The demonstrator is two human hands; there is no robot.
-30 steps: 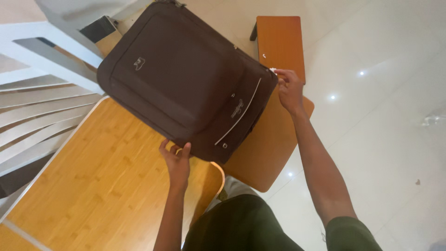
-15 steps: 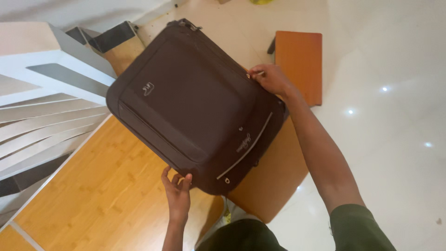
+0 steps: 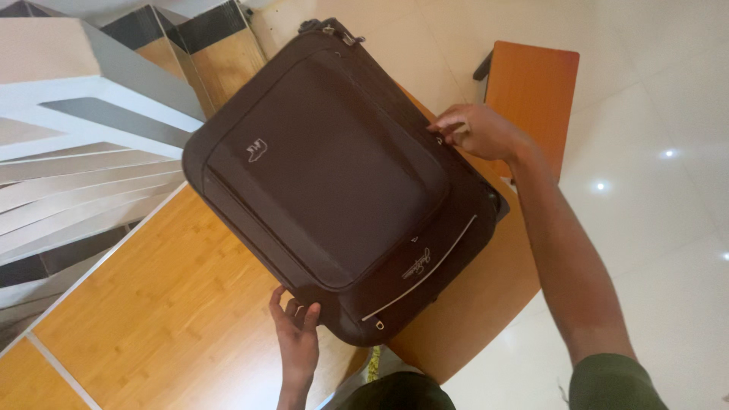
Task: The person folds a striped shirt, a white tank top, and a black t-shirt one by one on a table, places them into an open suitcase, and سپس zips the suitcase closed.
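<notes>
Wooden table (image 3: 152, 326) bears brown suitcase (image 3: 334, 175) (soft-sided); left hand (image 3: 296, 338), right hand (image 3: 478, 130) grip its edges.

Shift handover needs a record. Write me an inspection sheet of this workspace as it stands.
Surface: wooden table, light bamboo-grain top with a rounded end; the part beside the bag is bare.
Job's things: dark brown soft suitcase lies flat on the table, front pocket up, its corner overhanging the rounded end.
Clutter: nothing seen.
Grippers: left hand grips the suitcase's near corner; right hand pinches at its far side edge, where the zip runs.
Cables: nothing seen.
Surroundings: orange wooden chair past the table, glossy pale tiled floor, white and grey stepped structure to the left.
</notes>
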